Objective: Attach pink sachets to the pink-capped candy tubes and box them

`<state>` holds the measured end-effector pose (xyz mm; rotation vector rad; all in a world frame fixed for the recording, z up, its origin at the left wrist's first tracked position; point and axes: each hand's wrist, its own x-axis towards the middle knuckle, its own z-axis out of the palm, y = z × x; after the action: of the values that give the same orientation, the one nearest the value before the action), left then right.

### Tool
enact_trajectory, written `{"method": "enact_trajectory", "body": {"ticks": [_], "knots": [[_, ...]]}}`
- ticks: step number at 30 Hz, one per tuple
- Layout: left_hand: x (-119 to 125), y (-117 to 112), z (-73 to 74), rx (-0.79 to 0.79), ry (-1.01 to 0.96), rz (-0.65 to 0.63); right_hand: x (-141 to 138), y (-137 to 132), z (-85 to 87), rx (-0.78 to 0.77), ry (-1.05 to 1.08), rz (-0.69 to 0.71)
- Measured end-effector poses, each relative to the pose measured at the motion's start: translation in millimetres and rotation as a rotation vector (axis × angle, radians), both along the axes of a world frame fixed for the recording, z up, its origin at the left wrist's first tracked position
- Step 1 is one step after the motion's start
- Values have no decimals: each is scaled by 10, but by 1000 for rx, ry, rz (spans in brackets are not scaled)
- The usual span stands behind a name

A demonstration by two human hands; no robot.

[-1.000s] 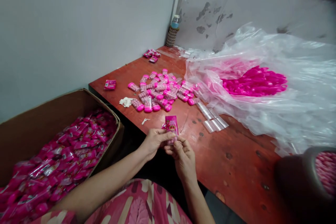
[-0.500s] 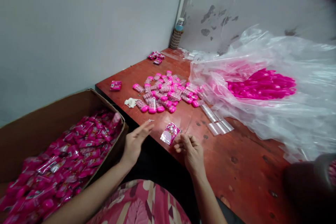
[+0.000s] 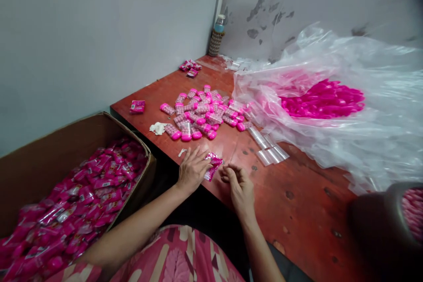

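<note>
A small pink packet point(image 3: 214, 162) lies at the near edge of the red-brown table point(image 3: 297, 202). My left hand point(image 3: 192, 168) rests over the packet's left end, its fingertips closed on it. My right hand point(image 3: 238, 185) sits on the table just right of the packet, fingers curled in a loose pinch with nothing visible in them. Farther back lies a pile of pink-capped little bottles point(image 3: 203, 114). Some clear small bags point(image 3: 269, 150) lie to the right of the packet.
A cardboard box point(image 3: 49, 158) full of pink packets stands at the left. A big clear plastic sheet point(image 3: 346, 132) holding pink caps point(image 3: 322, 99) covers the right. A dark tub point(image 3: 380, 229) stands near right, a water bottle point(image 3: 216, 37) in the far corner.
The packet went from both hands down onto the table. My left hand swung out open, then came back and closed on the packet. My right hand stayed curled beside it.
</note>
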<state>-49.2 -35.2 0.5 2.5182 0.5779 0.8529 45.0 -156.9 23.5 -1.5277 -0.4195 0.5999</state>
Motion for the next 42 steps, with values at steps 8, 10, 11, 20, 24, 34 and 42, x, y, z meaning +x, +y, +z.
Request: {"method": "enact_trajectory", "body": {"ticks": [8,10,11,20,24,34,42], "knots": [[-43,-87,329,-468,-176,-64,68,206,158,136,145,90],[-69,-45,397,-737,-127,-93,121,196,191,102,123,203],[-80,-19,411,-850,-94,-122,152,195,204,71,103,278],[-141,19,310,-1540,-220,15,509,772,260,-469,-804,318],[-217,48,338,-1646,-305,117,556,1117,176,-693,-1134,288],[-294,190,252,-1812,-423,212,1157,580,62,-477,-1233,407],[-158,175,360,-1916,-578,269,761,639,330,-1099,-1057,85]]}}
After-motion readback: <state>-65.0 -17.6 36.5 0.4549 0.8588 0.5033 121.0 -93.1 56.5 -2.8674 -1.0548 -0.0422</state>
